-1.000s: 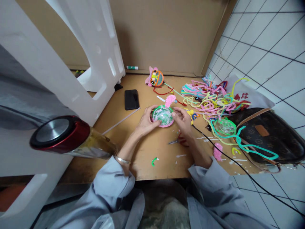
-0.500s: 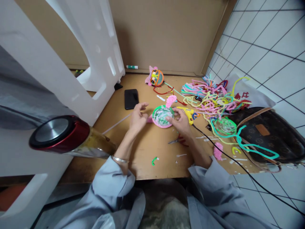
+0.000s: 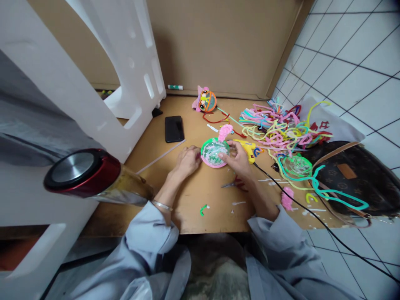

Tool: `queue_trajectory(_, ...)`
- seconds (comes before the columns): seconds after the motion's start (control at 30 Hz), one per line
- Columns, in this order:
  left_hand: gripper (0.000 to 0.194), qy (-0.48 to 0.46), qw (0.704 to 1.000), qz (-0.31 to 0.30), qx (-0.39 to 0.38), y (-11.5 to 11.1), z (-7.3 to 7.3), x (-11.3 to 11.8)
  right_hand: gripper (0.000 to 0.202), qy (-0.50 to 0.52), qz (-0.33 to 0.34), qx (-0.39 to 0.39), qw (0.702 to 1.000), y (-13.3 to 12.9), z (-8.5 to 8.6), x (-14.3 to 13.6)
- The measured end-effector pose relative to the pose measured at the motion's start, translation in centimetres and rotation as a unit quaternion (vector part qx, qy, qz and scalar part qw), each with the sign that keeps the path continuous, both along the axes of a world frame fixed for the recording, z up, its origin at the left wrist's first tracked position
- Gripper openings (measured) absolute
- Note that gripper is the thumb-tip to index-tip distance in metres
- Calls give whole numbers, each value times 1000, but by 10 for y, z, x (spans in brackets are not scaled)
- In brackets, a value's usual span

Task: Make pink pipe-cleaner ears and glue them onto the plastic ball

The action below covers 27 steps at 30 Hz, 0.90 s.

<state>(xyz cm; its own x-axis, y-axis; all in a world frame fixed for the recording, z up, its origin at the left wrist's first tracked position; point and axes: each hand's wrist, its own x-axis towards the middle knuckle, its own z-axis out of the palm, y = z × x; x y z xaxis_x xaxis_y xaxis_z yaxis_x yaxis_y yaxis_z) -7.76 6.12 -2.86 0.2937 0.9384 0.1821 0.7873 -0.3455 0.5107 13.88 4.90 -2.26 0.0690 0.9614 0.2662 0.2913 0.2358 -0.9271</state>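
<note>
1. Round clear piece (image 3: 212, 154), rimmed in green and pink, sat mid-table in front of the person, with a pink fuzzy oval (image 3: 225, 131) at its far edge (joined or merely overlapping, could not say).
2. Right hand (image 3: 238, 159) gripped the near-right rim, nearly closed, thumb on the face and fingers around the edge.
3. Left hand (image 3: 188, 161) was curled in at the opposite rim; its fingertips were hidden, so could not tell how closed they were or whether they pinched anything.
4. Yellow glue gun (image 3: 249, 150) lay just beyond the right hand. Judged risk: a knuckle could brush the nozzle, if hot, or a snag on the black cord (image 3: 296, 202) could drag the gun into the work.
5. Second risk: uneven pressure from the two sides might tilt the piece or loosen its trim.
6. Red-handled scissors (image 3: 240, 183) were partly covered by the right forearm. The gun's tip was obscured near the right fingers, the cord ran out of frame, and strands in the fuzzy-stem pile (image 3: 278, 127) could not be separated by eye.
</note>
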Motion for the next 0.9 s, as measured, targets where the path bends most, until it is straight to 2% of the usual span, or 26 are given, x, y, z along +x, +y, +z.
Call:
queue_trajectory(0.1,8,-24,999,19,-9,3,-6,-1,68,13,8,-6,1000,0,0,-1)
queue_trajectory(0.23,10,-54,998,41,-8,3,-7,-3,74,21,15,-12,1000,1,0,0)
queue_trajectory(0.33,6,-79,994,75,-8,1,-2,-6,75,14,17,-9,1000,1,0,1)
queue_trajectory(0.47,3,-157,974,162,-11,0,10,-14,75,7,22,-10,1000,1,1,2)
queue_trajectory(0.57,7,-236,957,169,-16,3,16,-14,76,7,24,-11,1000,1,2,2)
queue_trajectory(0.63,10,-345,925,152,-38,6,17,-11,75,4,22,-9,1000,0,2,2)
queue_trajectory(0.7,13,-463,873,140,-64,8,17,-7,73,1,19,-5,1000,0,2,2)
queue_trajectory(0.77,21,-538,829,134,-78,8,20,-4,70,-1,19,-2,1000,0,2,2)
queue_trajectory(0.83,30,-582,801,113,-84,5,24,-1,68,-2,20,-1,1000,-1,3,2)
queue_trajectory(0.9,36,-601,791,68,-89,0,30,1,66,-5,15,-3,1000,-1,2,2)
